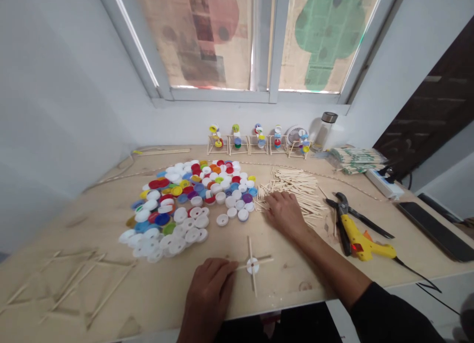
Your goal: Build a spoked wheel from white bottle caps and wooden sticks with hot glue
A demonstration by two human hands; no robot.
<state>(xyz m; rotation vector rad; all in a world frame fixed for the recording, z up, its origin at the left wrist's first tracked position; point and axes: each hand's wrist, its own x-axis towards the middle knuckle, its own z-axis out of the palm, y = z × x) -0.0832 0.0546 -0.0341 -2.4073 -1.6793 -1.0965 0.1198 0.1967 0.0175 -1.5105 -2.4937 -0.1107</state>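
A white bottle cap (252, 269) lies near the table's front edge, with thin wooden sticks (250, 244) set on it as a cross. My left hand (211, 288) is closed, its fingertips at the left end of this cross, gripping that stick. Farther up, my right hand (283, 212) rests on the left side of a pile of wooden sticks (299, 187). Its fingers are curled down together among the sticks; what they hold, if anything, is hidden. Left of that hand spreads a heap of colourful bottle caps (181, 199).
Stick frames (70, 283) lie at the front left. A yellow glue gun (365, 244) and pliers (342, 204) are beside my right forearm, near a phone (437, 229). Small stick-and-cap models (237, 140), a fan (295, 134) and a glass bottle (323, 133) stand along the wall.
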